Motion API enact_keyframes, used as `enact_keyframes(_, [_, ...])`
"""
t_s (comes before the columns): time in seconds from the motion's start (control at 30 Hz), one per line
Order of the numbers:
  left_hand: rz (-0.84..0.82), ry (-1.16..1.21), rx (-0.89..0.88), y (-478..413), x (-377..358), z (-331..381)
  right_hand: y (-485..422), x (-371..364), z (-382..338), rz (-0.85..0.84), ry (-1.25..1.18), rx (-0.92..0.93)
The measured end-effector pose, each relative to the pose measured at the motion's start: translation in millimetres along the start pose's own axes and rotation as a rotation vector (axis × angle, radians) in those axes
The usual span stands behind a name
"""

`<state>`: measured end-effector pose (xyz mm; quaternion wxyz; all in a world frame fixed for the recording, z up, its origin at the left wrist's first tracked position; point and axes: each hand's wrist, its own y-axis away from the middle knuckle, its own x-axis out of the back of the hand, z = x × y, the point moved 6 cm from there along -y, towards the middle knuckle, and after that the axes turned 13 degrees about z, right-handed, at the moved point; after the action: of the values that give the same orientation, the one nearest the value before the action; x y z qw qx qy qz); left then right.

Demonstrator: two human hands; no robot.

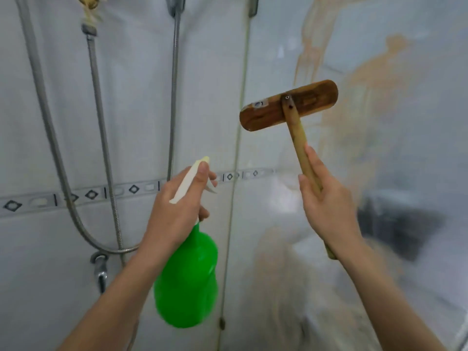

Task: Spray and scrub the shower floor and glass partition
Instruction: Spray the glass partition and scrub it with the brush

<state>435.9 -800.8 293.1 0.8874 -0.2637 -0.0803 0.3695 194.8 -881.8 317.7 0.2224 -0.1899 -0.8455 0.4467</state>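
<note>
Green bottle (187, 279) sat gripped in my left hand (177, 206), brush (288, 105) in my right hand (326, 206); I guessed the glass partition (392, 122) needed spraying next.

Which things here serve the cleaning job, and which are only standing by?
For the job: green spray bottle, held by left hand; wooden brush, held by right hand; stained glass partition.
Just there: shower hoses, tap, patterned tile border.

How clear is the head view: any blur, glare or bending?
Head view: soft even light, no hard glare; the green spray bottle smears with motion at its base; the wooden brush is fairly sharp; the glass partition is hazy and orange-streaked; the corner seam bows from the wide lens.
</note>
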Motion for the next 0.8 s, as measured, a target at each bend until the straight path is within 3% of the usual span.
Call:
enact_keyframes(0.13, [-0.013, 0.024, -0.123, -60, -40, 20, -63, 12, -11, 0.157, 0.033, 0.154])
enact_keyframes(0.3, [-0.085, 0.294, -0.103, -125, -100, 50, -118, 29, -26, 0.312, 0.102, 0.254])
enact_keyframes(0.47, [-0.214, 0.468, -0.087, -185, -161, 79, -155, 45, -29, 0.442, 0.194, 0.267])
enact_keyframes(0.8, [-0.406, 0.462, -0.18, -244, -235, 75, -188, 42, -39, 0.608, 0.383, 0.243])
